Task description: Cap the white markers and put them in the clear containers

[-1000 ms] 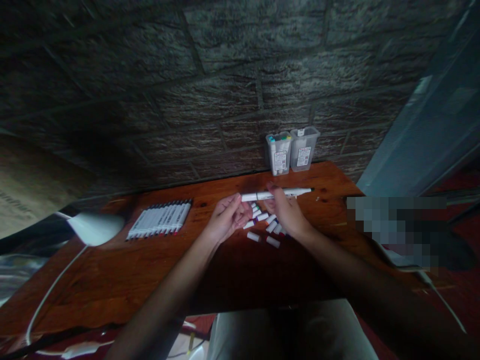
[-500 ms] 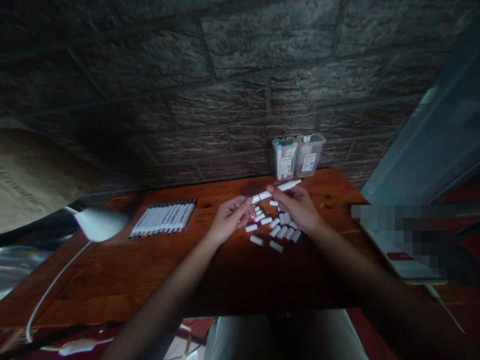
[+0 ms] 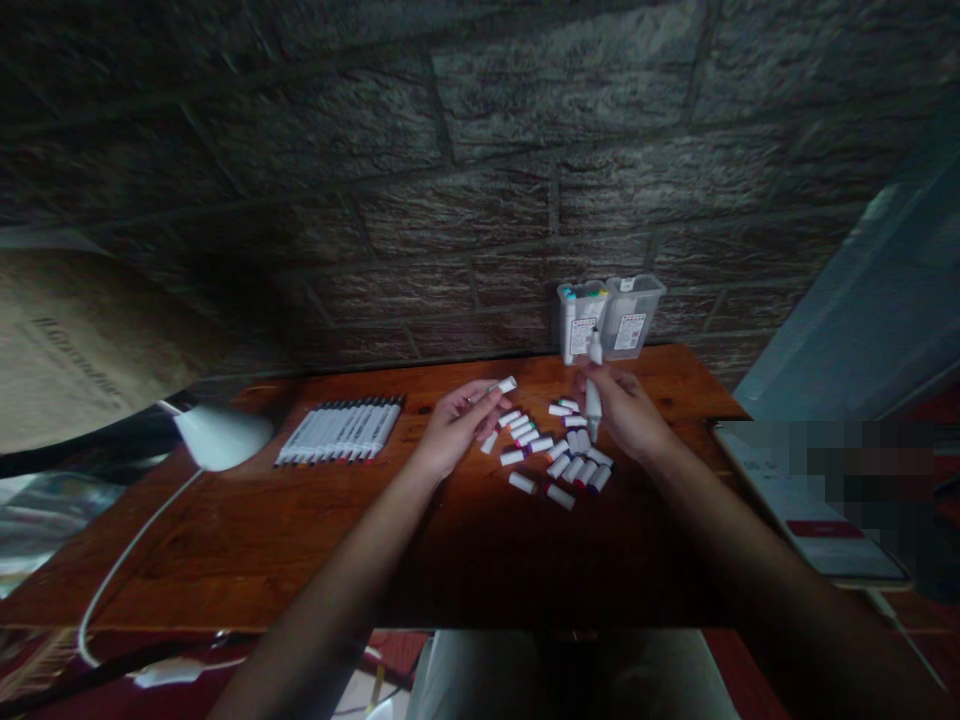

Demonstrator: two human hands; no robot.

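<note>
Between the thumb and fingers of my left hand (image 3: pixel 459 425) is a short white marker cap (image 3: pixel 508 384). My right hand (image 3: pixel 622 408) grips a white marker (image 3: pixel 594 395), held nearly upright, its dark-tipped end toward the wall. Cap and marker are apart. On the wooden table between and below my hands lie several loose white caps (image 3: pixel 558 497) with coloured ends. To the left, a row of white markers (image 3: pixel 341 432) lies side by side, dark ends away from me. Behind my right hand stands a clear plastic box (image 3: pixel 566 325) with some markers in it.
A second clear box (image 3: pixel 630 318) stands beside the first, against the stone-patterned wall (image 3: pixel 480 230). A white lamp (image 3: pixel 225 437) with a cord and a brown bag (image 3: pixel 90 350) are at the left. A flat white object (image 3: pixel 832 535) lies at the table's right.
The marker and its cap, joined end to end before, are now separate. My right hand has turned the marker upright and moved right, while my left hand keeps the cap.
</note>
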